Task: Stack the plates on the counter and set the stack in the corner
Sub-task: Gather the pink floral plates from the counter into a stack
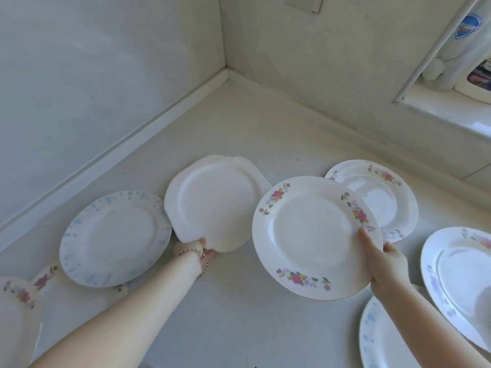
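White porcelain plates lie spread over a pale surface point(239, 301) that runs back to the corner point(225, 75), where two walls meet. The left grip point(202, 251), a bare hand with a bead bracelet point(203, 261) at the wrist, pinches the near rim of the plain white plate point(215, 203), which has a wavy edge. I cannot tell if this plate is lifted or rests flat. Its left edge is just beside the blue-speckled plate point(114, 237), and that one lies partly over another plate point(79, 301).

The right grip point(385, 264) is curled round the right rim of the flowered plate point(313, 237), thumb on top, and holds it tilted above the surface. This plate hides the near-left part of a second flowered plate point(377, 192) lying behind it.

At the far left one more flowered plate point(16, 314) is cut by the frame. At the right lie a plate with lilac flowers point(462, 274) and, under the right forearm, a second blue-speckled plate point(380, 338).

All plates are well apart from the corner. On the wall above there is a socket point(305, 2), and on the window sill point(451, 115) at the right stands a white bottle point(462, 49).
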A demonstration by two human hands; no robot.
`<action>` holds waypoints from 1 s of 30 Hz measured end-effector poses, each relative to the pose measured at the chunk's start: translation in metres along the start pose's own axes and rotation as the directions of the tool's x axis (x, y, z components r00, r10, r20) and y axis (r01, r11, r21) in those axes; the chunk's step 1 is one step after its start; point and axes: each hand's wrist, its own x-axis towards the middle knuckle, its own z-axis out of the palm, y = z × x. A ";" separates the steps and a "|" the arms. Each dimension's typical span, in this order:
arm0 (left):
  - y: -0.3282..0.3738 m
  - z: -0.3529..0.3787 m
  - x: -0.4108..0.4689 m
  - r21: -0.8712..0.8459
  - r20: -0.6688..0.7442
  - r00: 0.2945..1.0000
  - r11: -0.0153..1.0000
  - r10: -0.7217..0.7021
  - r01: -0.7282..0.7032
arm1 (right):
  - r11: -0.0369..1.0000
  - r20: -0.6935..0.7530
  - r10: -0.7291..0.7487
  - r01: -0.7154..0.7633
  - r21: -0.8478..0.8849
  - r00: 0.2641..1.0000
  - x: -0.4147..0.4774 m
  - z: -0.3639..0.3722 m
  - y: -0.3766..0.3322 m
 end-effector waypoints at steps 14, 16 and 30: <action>-0.067 -0.100 -0.037 0.482 0.169 0.982 0.862 0.081 -0.154 | 0.979 0.059 0.038 -0.026 -0.202 0.998 -0.047 -0.007 0.060; -0.066 -0.104 -0.042 0.539 0.175 0.977 0.819 0.122 -0.199 | 0.967 0.074 0.038 -0.018 -0.256 0.997 -0.055 -0.002 0.072; -0.082 -0.114 -0.032 0.583 0.171 0.967 0.772 0.187 -0.252 | 0.791 0.227 -0.079 0.200 -0.579 0.971 -0.072 0.023 0.103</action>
